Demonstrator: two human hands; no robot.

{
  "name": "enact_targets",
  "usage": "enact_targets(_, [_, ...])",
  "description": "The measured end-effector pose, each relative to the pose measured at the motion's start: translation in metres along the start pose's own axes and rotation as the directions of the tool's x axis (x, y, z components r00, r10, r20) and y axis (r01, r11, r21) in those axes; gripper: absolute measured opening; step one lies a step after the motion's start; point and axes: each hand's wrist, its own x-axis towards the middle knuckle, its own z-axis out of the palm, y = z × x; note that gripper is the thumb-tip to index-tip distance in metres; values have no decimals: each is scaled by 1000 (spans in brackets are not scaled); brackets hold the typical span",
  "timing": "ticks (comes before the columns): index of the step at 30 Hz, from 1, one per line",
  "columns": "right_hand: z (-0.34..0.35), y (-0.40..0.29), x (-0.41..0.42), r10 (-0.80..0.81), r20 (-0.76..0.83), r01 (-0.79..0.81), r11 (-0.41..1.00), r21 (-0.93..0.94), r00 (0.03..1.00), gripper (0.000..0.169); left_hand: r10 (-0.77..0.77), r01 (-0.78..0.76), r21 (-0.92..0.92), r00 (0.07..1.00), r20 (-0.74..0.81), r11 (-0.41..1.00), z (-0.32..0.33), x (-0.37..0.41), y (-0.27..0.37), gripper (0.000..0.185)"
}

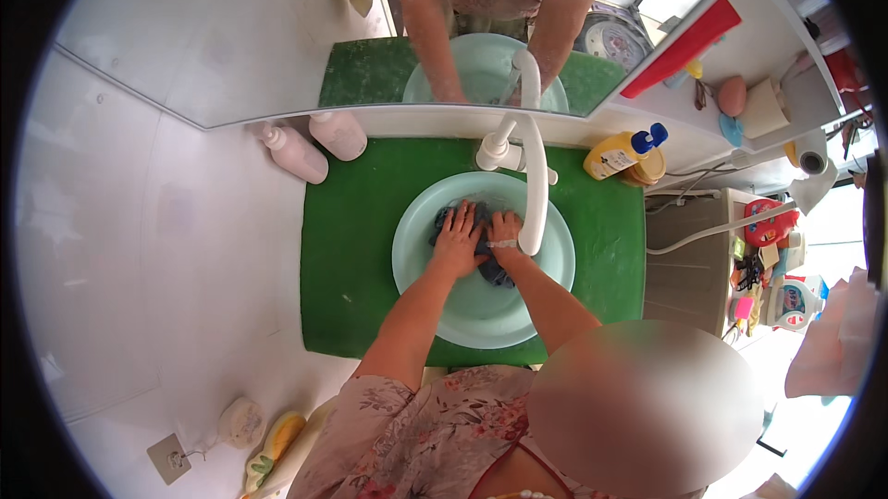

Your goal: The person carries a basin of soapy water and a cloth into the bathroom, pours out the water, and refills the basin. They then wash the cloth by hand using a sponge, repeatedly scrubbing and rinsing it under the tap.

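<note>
A pale green plastic basin [479,322] stands on a green countertop [354,242] in front of me. Inside it lies a bunched dark grey-blue cloth [496,273] that looks wet. My left hand [458,246] presses down on the cloth's left part, palm low and fingers spread. Close beside it, my right hand [504,232] has its fingers bent into the cloth, their tips partly hidden. Something whitish, a band or foam, crosses the right wrist. The white spout of a faucet [533,180] reaches over the basin just right of that wrist.
Two pink pump bottles [298,155] stand at the back left. A yellow bottle with a blue cap [617,154] and a jar [649,167] are at the back right. A mirror [361,76] rises behind the counter. Detergent bottles [794,301] and a pale hose [721,227] are farther right.
</note>
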Motion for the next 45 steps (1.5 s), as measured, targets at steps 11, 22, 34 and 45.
enact_targets(11, [-13, -21, 14, 67, 132, -58, 996, -73, 989, 25, 16, -21, -83, 998, -59, 996, 5, 0, -10, 66])
enact_targets(22, [-102, 1, -30, 293, 695, -752, 316, 578, 657, 27, -402, 275, -828, 913, 65, 489, -19, -39, -10, 22])
enact_targets(34, [-155, -59, -64, 74, 489, -470, 427, 772, 869, 23, -432, 344, -938, 852, 296, 36, -62, -75, 51, 29])
enact_targets(45, [-162, -5, 21, 322, -159, -149, 749, 645, 933, 29, -409, 171, -810, 908, -91, 561, -46, -91, 54, 28])
